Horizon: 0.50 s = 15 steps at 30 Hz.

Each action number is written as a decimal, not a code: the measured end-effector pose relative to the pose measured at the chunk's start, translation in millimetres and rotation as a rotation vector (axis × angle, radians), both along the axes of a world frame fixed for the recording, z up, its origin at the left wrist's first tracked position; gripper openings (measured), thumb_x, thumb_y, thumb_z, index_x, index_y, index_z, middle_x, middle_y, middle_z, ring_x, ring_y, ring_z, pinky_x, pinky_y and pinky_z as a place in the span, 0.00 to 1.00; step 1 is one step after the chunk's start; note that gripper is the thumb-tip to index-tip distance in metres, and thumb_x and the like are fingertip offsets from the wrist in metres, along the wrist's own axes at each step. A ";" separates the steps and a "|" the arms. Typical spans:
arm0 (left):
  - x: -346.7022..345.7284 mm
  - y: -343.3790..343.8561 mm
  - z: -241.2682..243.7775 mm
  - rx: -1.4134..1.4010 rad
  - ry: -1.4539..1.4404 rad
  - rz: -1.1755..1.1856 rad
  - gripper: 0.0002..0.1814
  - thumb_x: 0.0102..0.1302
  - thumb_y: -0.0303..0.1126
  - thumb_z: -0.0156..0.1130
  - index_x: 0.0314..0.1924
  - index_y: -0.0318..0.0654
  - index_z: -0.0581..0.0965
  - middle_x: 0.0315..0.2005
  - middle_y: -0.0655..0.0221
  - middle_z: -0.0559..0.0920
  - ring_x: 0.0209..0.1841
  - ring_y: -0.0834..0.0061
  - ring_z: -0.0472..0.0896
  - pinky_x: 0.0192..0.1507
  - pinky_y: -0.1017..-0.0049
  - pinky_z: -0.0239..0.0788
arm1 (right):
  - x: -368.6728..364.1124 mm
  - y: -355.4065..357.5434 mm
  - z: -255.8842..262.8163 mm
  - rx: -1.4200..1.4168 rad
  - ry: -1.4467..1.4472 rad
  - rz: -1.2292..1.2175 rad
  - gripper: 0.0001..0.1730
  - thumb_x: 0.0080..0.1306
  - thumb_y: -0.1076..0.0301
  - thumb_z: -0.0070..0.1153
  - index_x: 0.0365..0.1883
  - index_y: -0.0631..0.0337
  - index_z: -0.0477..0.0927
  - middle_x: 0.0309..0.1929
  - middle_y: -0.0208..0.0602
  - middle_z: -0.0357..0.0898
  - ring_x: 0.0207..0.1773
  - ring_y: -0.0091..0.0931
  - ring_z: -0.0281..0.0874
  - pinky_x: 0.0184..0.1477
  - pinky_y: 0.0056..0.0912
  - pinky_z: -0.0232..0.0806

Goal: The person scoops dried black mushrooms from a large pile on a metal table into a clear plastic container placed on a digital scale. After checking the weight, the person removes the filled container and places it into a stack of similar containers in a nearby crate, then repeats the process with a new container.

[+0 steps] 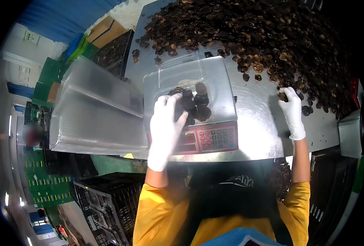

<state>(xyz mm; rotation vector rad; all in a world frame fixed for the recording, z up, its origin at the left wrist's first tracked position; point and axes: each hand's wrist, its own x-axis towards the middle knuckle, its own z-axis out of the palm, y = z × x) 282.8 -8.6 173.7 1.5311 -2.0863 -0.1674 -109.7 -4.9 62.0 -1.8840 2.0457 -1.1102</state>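
A digital weighing scale [226, 95] with a red keypad panel stands on a steel table [255, 135]. On its pan lies a clear plastic clamshell box [166, 75] holding several dark dried slices [202, 113]. My left hand [167, 123], in a white glove, reaches over the box's near left side with thumb and fingers spread at the slices; whether it grips any is hidden. Off to the right, my right hand [291, 106], also gloved, pinches a dark dried slice [282, 97] at the near edge of a large pile of similar slices [246, 30].
Nested clear plastic boxes [99, 117] lean left of the scale. Behind them are a dark tray of slices [112, 55] and a cardboard box [106, 30]. Black crates [108, 203] stand below left. Another stack of clear containers [350, 133] sits at the table's right end.
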 end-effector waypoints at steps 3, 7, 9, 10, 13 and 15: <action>30.2 6.5 -3.0 0.074 0.045 -0.030 0.38 0.53 0.26 0.76 0.66 0.43 0.75 0.57 0.60 0.77 0.54 0.63 0.79 0.56 0.70 0.72 | 85.9 -4.9 65.1 -0.024 -0.276 0.285 0.15 0.55 0.86 0.56 0.41 0.64 0.81 0.37 0.34 0.77 0.40 0.24 0.79 0.46 0.24 0.71; 46.2 7.4 -4.2 0.129 0.187 0.006 0.36 0.53 0.24 0.76 0.65 0.41 0.76 0.60 0.62 0.77 0.57 0.67 0.78 0.56 0.72 0.71 | 167.4 -15.1 106.3 -0.025 -0.290 0.609 0.16 0.55 0.81 0.60 0.43 0.58 0.82 0.39 0.33 0.78 0.37 0.28 0.81 0.39 0.29 0.72; 52.6 8.3 -6.3 0.164 0.273 0.057 0.35 0.53 0.23 0.75 0.64 0.40 0.77 0.60 0.63 0.77 0.58 0.68 0.77 0.57 0.72 0.71 | 195.2 -29.3 97.8 -0.065 -0.151 0.722 0.23 0.55 0.77 0.64 0.50 0.53 0.81 0.45 0.36 0.80 0.39 0.38 0.83 0.41 0.36 0.75; 55.9 9.0 -3.9 0.108 0.267 0.037 0.33 0.54 0.22 0.74 0.63 0.40 0.78 0.60 0.63 0.77 0.58 0.69 0.77 0.57 0.73 0.70 | 204.7 -31.1 96.8 -0.043 -0.071 0.702 0.25 0.55 0.75 0.65 0.54 0.52 0.80 0.47 0.36 0.79 0.39 0.38 0.83 0.41 0.37 0.76; 66.2 15.4 -1.2 0.062 0.262 0.082 0.32 0.55 0.23 0.74 0.63 0.40 0.78 0.60 0.63 0.77 0.57 0.68 0.78 0.58 0.73 0.69 | 214.4 -30.1 99.2 -0.048 -0.002 0.685 0.31 0.56 0.72 0.67 0.60 0.52 0.77 0.52 0.37 0.77 0.38 0.38 0.83 0.41 0.38 0.76; 73.7 17.6 1.0 0.035 0.243 0.111 0.32 0.55 0.24 0.74 0.62 0.40 0.78 0.59 0.63 0.79 0.57 0.68 0.78 0.57 0.72 0.70 | 208.8 -25.9 103.1 -0.036 -0.018 0.663 0.32 0.56 0.71 0.67 0.61 0.52 0.76 0.53 0.37 0.77 0.39 0.38 0.83 0.42 0.38 0.76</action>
